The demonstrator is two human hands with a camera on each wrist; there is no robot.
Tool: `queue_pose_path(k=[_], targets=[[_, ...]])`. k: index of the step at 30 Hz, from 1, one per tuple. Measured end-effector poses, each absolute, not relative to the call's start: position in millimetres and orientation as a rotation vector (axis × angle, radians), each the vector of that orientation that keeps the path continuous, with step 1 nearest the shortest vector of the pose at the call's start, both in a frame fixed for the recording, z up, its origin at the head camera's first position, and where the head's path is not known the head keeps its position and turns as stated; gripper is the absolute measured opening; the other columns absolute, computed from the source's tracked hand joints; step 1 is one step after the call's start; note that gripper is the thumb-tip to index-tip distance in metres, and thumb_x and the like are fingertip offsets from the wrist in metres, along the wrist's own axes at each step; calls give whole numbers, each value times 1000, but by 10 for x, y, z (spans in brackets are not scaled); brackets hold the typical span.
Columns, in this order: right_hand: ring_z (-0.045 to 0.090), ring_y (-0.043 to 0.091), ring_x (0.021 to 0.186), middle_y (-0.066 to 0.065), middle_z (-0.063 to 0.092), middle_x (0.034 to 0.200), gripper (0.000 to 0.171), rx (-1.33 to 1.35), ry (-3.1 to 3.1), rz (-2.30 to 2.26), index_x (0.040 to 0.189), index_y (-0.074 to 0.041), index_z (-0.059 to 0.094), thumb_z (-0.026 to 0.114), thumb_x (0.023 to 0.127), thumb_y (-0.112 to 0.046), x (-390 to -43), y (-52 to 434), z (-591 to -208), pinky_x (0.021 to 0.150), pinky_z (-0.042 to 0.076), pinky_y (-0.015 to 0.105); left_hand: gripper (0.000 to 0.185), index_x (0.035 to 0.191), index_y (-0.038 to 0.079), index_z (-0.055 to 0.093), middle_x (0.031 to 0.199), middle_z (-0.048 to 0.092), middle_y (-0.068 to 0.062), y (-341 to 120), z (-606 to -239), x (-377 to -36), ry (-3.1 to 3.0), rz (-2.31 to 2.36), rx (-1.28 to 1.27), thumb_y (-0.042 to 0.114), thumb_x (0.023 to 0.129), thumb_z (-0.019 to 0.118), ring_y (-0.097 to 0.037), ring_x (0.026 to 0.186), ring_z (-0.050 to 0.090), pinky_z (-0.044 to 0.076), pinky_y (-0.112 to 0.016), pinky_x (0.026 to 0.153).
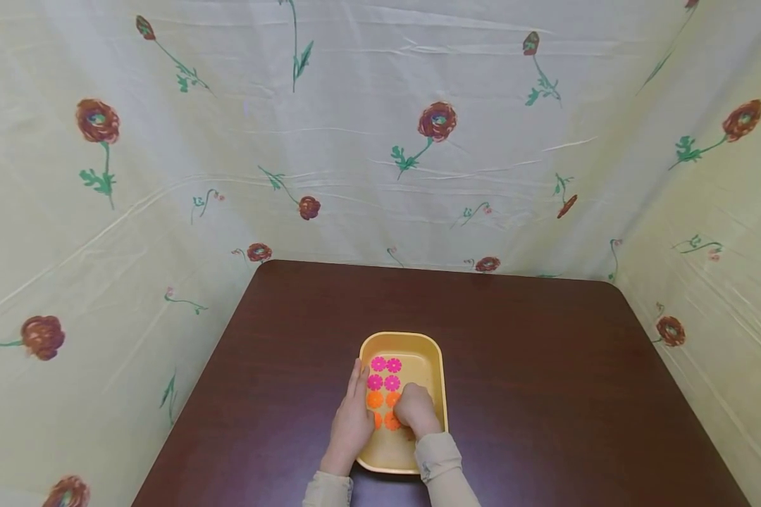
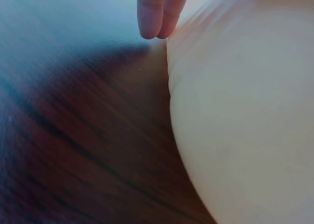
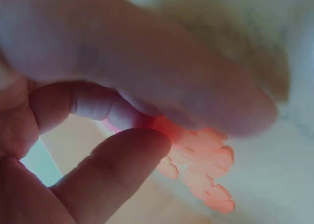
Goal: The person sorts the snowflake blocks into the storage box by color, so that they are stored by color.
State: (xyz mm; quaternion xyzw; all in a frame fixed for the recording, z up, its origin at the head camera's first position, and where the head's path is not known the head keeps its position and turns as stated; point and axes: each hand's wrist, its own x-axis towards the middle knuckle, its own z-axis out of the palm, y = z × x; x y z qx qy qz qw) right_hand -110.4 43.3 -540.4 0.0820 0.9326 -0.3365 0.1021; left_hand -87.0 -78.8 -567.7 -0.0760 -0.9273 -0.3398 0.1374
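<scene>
A yellow tray (image 1: pixel 401 337) sits on the dark brown table (image 1: pixel 545 366), near its front edge. Inside lie several pink flower-shaped pieces (image 1: pixel 385 373) and, below them, orange ones (image 1: pixel 375 400), set in two columns. My left hand (image 1: pixel 355 398) lies with straight fingers (image 2: pixel 156 13) along the tray's left outer wall (image 2: pixel 245 111). Curled inside the tray, my right hand (image 1: pixel 412 410) pinches an orange flower piece (image 3: pixel 203 160) between thumb (image 3: pixel 113 165) and fingers (image 3: pixel 147 72). It hides part of the orange pieces.
Pale cloth with red flowers (image 1: pixel 437 121) hangs behind the table and on both sides. The table's rounded back corners (image 1: pixel 609 283) lie close to the cloth. Bare wood (image 2: pixel 73 136) spreads left, right and beyond the tray.
</scene>
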Motion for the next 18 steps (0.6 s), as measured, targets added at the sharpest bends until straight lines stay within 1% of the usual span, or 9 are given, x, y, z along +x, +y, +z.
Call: queue_pose_path(k=[7, 11, 14, 18], targets=[[54, 21, 40, 11, 50, 57, 13, 230, 2765, -1016, 61, -3, 53, 55, 72, 4, -1116, 479, -5376, 32, 38, 26, 76, 138, 2, 37, 150, 23, -9, -754, -5671, -900, -2677, -983, -208, -15, 66, 55, -14, 53, 38, 34, -25, 45], [48, 18, 35, 10, 49, 56, 14, 219, 2775, -1030, 60, -3, 53, 55, 72, 4, -1139, 506, -5367, 31, 37, 26, 75, 137, 1, 38, 149, 24, -10, -732, -5662, -916, -2671, -984, -206, -15, 66, 54, -15, 53, 38, 34, -24, 45], [42, 14, 33, 10, 49, 55, 15, 200, 2786, -1023, 58, -4, 52, 56, 69, 6, -1157, 525, -5372, 31, 36, 24, 74, 137, 0, 38, 149, 24, -10, -715, -5658, -927, -2669, -984, -202, -15, 66, 54, -15, 53, 39, 34, -25, 45], [40, 13, 33, 8, 48, 54, 16, 189, 2788, -1017, 57, -5, 52, 57, 67, 7, -1176, 546, -5381, 32, 34, 23, 75, 137, 0, 38, 149, 24, -10, -694, -5655, -946, -2669, -984, -191, -15, 66, 55, -16, 54, 40, 35, -25, 46]])
